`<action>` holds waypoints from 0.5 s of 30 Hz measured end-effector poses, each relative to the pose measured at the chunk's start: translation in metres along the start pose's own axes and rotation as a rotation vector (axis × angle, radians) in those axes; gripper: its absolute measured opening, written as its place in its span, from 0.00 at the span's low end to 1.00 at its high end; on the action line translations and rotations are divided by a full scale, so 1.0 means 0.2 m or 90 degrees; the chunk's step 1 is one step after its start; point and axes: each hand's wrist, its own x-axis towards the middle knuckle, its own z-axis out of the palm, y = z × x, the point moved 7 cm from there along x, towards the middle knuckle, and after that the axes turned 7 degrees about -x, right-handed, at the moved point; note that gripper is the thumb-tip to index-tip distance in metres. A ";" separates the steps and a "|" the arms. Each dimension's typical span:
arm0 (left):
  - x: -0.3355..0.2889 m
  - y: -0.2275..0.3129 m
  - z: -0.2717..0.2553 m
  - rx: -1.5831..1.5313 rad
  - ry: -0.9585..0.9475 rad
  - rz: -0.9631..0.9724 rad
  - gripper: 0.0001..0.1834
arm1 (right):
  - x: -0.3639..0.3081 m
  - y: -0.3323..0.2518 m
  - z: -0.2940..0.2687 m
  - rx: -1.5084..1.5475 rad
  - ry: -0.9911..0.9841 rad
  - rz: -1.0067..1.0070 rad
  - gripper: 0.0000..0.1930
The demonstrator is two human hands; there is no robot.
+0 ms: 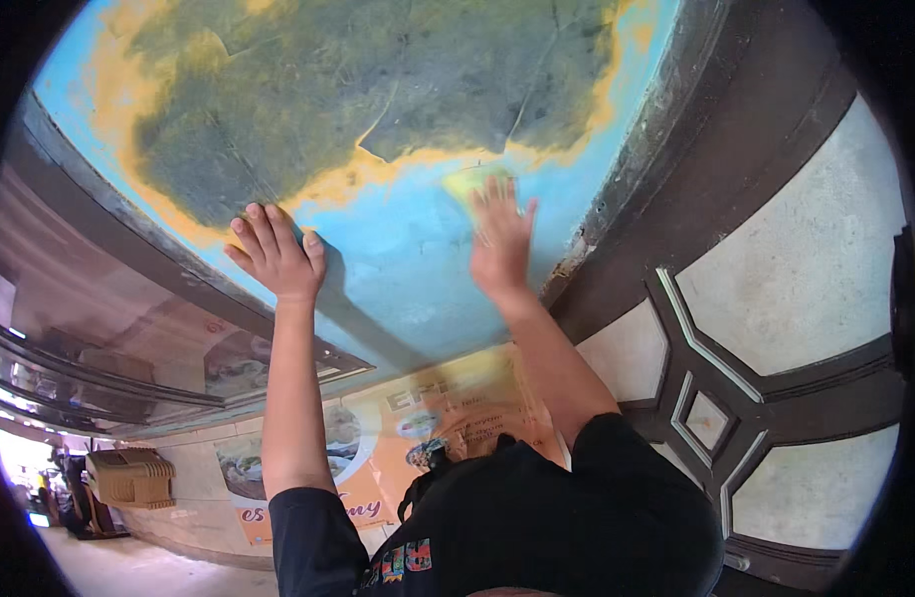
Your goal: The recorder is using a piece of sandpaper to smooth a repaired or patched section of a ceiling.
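In front of me is a light blue wall [388,234] with a large dark, worn patch [308,109] edged in orange-yellow. My left hand [276,257] lies spread on it at the patch's lower edge, fingers apart and holding nothing. Farther right, my right hand [499,234] presses a pale yellow cloth-like piece [464,181] against the blue paint just below the patch. The hand's fingers reach up over the piece and are smeared by motion. Whether the piece is cloth, sponge or sheet cannot be made out.
A dark wooden door [776,383] with pale panels stands at the right. Along the left runs a glass window [109,308] in a dark frame. Orange food posters [383,478] hang behind me. A tan plastic box-like object [131,478] is at the lower left.
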 end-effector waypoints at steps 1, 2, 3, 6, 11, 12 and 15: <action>0.00 0.00 -0.01 0.002 -0.004 -0.001 0.33 | 0.00 0.06 -0.03 -0.042 0.030 0.061 0.30; 0.00 -0.01 -0.01 -0.002 0.003 0.006 0.33 | 0.01 0.11 -0.06 0.003 0.068 0.071 0.30; 0.01 -0.01 -0.02 -0.001 0.000 0.007 0.33 | 0.05 0.10 -0.07 0.006 0.065 0.072 0.30; 0.01 0.00 -0.01 -0.019 0.007 0.017 0.33 | 0.15 0.02 -0.10 0.066 0.136 0.044 0.28; -0.02 -0.01 0.00 -0.002 -0.002 0.005 0.33 | 0.03 -0.21 0.01 0.072 -0.025 -0.048 0.31; -0.03 0.01 0.01 -0.005 -0.001 0.001 0.33 | -0.01 -0.18 0.05 0.052 -0.069 -0.054 0.32; -0.03 -0.01 0.01 0.005 0.001 -0.001 0.33 | -0.05 0.00 0.02 0.039 0.042 0.061 0.31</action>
